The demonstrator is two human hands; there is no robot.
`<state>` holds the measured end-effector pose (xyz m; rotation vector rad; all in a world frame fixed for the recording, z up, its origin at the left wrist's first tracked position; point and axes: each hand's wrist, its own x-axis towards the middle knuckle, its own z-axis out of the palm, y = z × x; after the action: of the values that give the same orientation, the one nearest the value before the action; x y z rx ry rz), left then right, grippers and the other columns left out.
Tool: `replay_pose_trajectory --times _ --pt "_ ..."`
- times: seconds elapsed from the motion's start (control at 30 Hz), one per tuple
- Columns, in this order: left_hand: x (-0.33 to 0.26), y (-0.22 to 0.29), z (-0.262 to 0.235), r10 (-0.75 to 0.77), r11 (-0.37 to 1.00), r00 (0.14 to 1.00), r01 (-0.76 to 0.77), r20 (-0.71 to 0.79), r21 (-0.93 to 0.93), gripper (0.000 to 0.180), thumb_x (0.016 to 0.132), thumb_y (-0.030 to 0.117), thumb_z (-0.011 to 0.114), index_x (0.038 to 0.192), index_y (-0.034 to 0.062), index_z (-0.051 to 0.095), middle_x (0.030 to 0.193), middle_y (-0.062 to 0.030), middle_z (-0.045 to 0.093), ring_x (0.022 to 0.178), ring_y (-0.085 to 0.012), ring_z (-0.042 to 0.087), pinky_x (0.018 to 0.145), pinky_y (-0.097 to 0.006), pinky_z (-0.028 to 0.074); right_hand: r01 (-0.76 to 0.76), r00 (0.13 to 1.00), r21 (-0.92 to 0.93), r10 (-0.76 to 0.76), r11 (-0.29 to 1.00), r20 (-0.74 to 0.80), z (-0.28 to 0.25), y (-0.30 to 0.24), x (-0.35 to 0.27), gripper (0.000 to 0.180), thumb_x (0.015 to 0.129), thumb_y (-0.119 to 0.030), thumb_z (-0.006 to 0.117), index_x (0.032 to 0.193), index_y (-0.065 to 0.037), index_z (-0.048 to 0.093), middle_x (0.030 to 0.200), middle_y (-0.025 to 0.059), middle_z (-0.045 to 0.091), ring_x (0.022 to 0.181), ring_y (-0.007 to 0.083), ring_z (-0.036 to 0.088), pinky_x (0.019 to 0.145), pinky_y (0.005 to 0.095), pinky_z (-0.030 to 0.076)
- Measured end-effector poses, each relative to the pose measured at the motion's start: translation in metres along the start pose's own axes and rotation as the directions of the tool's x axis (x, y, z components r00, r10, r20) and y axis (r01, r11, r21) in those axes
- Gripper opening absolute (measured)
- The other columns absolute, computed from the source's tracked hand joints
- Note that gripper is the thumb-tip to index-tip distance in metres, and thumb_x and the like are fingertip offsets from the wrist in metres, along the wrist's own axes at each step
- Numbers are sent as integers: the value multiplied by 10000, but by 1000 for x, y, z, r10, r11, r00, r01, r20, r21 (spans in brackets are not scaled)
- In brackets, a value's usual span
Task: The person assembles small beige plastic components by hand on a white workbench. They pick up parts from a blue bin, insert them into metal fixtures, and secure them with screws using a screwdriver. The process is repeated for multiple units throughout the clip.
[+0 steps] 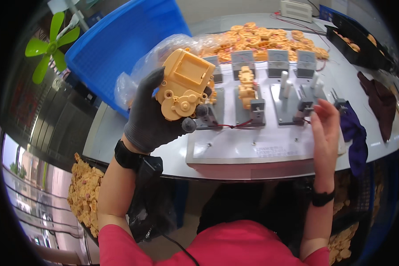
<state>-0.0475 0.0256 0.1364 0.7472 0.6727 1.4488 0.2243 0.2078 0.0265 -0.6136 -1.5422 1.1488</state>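
Observation:
My left hand (153, 117), in a dark grey glove, holds up a yellow plastic gearbox housing (184, 84) above the left end of a grey test fixture (261, 146). Another yellow housing (247, 85) sits clamped in the fixture's middle station. My right hand (326, 128) is bare, its fingers apart, with the fingertips at the small clamp (305, 108) of the right station. Three small dial meters (277, 57) stand along the back of the fixture. A red wire (235, 126) runs across the front of the stations.
A heap of yellow housings (270, 40) lies behind the fixture. A blue crate (128, 44) with clear plastic bags (164, 51) stands at the left, a black tray (354, 44) at the back right. Dark cloths (379, 104) lie at the right. More yellow parts (85, 195) fill a bin below the table.

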Motion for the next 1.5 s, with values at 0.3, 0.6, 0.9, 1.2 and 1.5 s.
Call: replay_pose_trajectory --times 0.3,0.6,0.9,1.2,1.5 --pt "30 -15 37 -45 987 997 53 -55 154 693 966 547 347 1447 49 353 1334 -169 512 944 -208 597 720 -344 524 162 987 -41 -162 986 11 1 9 6 287 905 -102 635 1179 -40 576 1032 51 550 897 127 537 782 263 455" --pt "46 -12 35 -83 930 976 149 -203 335 639 927 470 566 1416 99 391 1200 -125 556 860 -146 567 603 -225 498 109 994 -76 -107 991 27 1 1 2 364 886 -122 649 1227 -51 547 1028 63 538 916 165 528 806 319 455" --pt "72 -17 33 67 886 965 60 -254 459 669 869 188 698 1446 147 362 1261 -105 501 947 -160 567 709 -226 516 246 969 -157 -244 957 30 -5 3 0 306 876 -61 642 1175 -41 580 1026 101 565 878 197 562 804 305 478" --pt "92 -5 -16 163 -88 846 -500 508 861 583 849 -103 606 1351 151 454 1411 -195 440 1111 -210 594 908 -334 518 251 968 -84 -252 964 4 0 3 -1 252 873 -47 640 1122 -30 602 958 104 611 818 211 597 765 321 496" --pt "155 -16 51 195 162 948 221 -251 962 653 843 399 708 1354 47 504 1256 -98 547 1084 -177 579 866 -279 506 258 962 0 -257 966 88 -5 1 0 176 851 -95 693 979 -40 585 834 63 583 698 160 538 641 290 468"
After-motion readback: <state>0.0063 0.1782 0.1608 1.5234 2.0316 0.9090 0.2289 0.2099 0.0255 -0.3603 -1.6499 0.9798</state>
